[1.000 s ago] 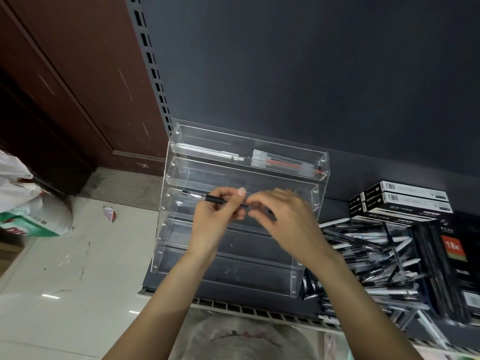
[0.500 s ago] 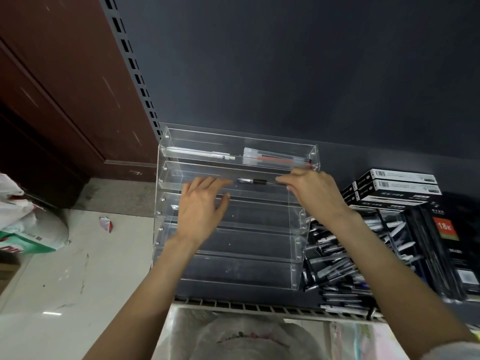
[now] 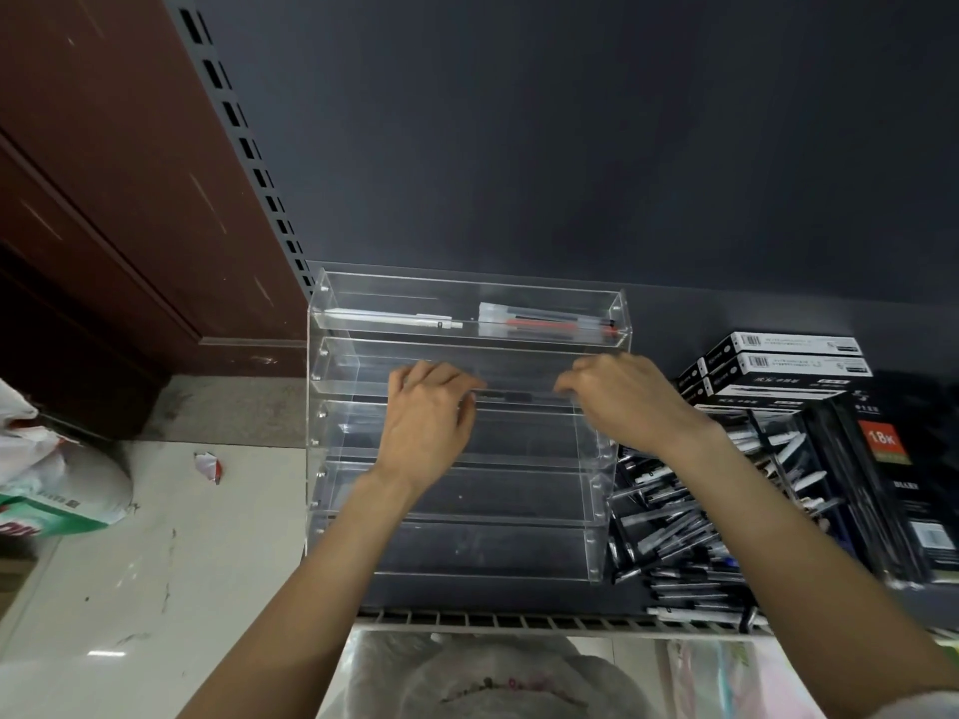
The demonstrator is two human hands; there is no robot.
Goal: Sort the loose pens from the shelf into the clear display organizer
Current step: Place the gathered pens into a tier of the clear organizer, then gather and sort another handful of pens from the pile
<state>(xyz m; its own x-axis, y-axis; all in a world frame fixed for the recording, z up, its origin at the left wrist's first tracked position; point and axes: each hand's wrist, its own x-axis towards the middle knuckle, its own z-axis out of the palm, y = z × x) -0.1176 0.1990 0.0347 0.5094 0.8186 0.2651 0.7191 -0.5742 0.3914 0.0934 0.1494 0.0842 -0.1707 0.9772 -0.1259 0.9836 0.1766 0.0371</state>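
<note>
The clear display organizer (image 3: 332, 459) stands on the dark shelf with several stepped tiers. Its top tier holds a white pen (image 3: 394, 320) and a clear packet of red and black pens (image 3: 545, 326). A black pen (image 3: 506, 394) lies level over the second tier, between my two hands. My left hand (image 3: 430, 422) has its fingers bent onto the pen's left end. My right hand (image 3: 617, 402) holds the pen's right end with curled fingers. The pile of loose pens (image 3: 674, 537) lies on the shelf right of the organizer.
White pen boxes (image 3: 778, 365) are stacked at the back right, with black diary boxes (image 3: 908, 485) in front of them. The shelf's slotted front edge (image 3: 519, 617) runs below the organizer. A plastic bag (image 3: 493, 677) sits underneath. Bags (image 3: 52, 485) lie on the floor at left.
Both hands rose from the third tier to the second. The pen went with my right hand, and my left hand, briefly off it with straight fingers, has curled onto its left end.
</note>
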